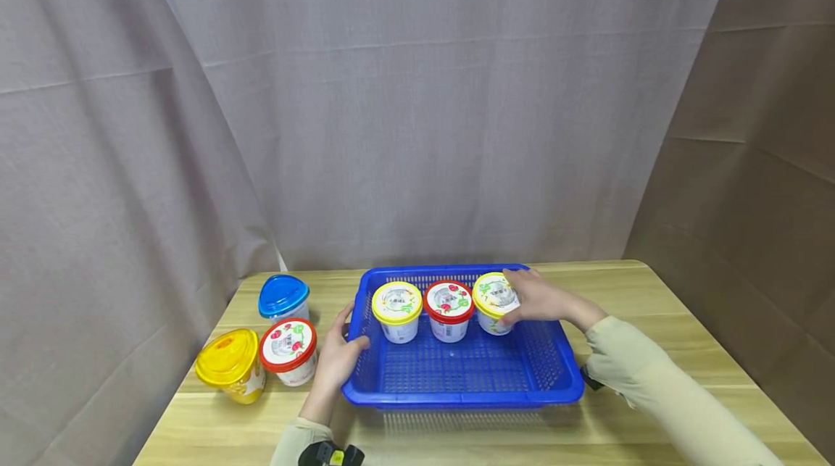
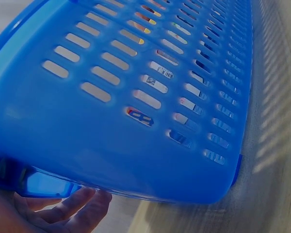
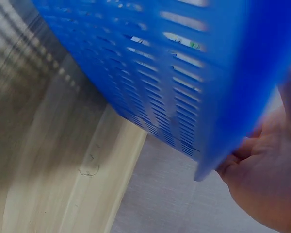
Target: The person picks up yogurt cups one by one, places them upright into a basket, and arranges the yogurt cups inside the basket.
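A blue plastic basket (image 1: 457, 399) with slotted walls stands on the wooden table. My left hand (image 1: 338, 356) grips its left rim, thumb over the edge; in the left wrist view the fingers (image 2: 89, 208) curl at that rim. Along the basket's back side stand three white cups in a row: a yellow-lidded cup (image 1: 397, 306), a red-lidded cup (image 1: 449, 310) in the middle, and another yellow-lidded cup (image 1: 493, 299) at the right. My right hand (image 1: 538, 297) holds this right-hand cup from its right side, thumb in front. The right wrist view shows the basket wall (image 3: 150, 73) hiding the cup mostly.
Left of the basket on the table (image 1: 626, 292) stand a cup with a blue lid (image 1: 283, 296), a cup with a red-rimmed lid (image 1: 288, 346) and a yellow-lidded container (image 1: 228, 361). Grey curtain (image 1: 457, 103) hangs behind the table and on both sides.
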Demonstrator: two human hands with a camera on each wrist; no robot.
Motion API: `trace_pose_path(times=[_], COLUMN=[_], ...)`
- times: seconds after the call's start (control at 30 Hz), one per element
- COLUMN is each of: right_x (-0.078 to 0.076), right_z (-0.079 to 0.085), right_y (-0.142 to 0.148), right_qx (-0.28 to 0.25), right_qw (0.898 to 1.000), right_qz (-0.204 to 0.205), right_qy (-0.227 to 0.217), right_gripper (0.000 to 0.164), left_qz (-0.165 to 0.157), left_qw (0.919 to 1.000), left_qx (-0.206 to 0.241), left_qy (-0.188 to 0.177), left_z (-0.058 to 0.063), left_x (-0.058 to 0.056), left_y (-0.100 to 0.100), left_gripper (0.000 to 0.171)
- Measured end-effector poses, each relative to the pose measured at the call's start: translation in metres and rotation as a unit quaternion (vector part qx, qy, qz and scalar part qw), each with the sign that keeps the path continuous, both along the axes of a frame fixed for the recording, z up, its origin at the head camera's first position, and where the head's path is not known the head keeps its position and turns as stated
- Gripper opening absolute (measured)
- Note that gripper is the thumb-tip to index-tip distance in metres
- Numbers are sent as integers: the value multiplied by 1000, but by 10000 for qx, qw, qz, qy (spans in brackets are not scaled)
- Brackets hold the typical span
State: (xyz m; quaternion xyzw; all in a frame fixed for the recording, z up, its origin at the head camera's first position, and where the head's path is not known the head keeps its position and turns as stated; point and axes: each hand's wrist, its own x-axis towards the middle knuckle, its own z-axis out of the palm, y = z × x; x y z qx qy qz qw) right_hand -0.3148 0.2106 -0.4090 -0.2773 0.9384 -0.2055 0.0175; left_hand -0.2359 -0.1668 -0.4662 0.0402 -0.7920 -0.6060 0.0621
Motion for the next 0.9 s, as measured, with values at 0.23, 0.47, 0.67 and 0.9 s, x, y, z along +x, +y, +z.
trace_pose_path(times=[0.23, 0.47, 0.67, 0.9], right_x=[-2, -3, -5, -5], right_z=[4, 6, 5, 3], right_y=[1, -2, -4, -6], right_qx=[65, 300, 519, 734], right_qw=[9998, 9995, 9986, 9971], right_qz=[-77, 1, -17, 95], right_qy=[-142, 45, -9, 146], right_gripper=[105, 95, 97, 98], left_qz=[23, -43, 20, 34], left_qw=[10000, 9999, 10000, 9999], left_qx=[-43, 95, 5, -22], left_qy=[-49, -11, -68, -97], left_z=[1, 0, 0, 0], left_x=[-1, 0, 0, -3], left_y=[-1, -1, 0, 0], left_gripper=[83, 85, 84, 84])
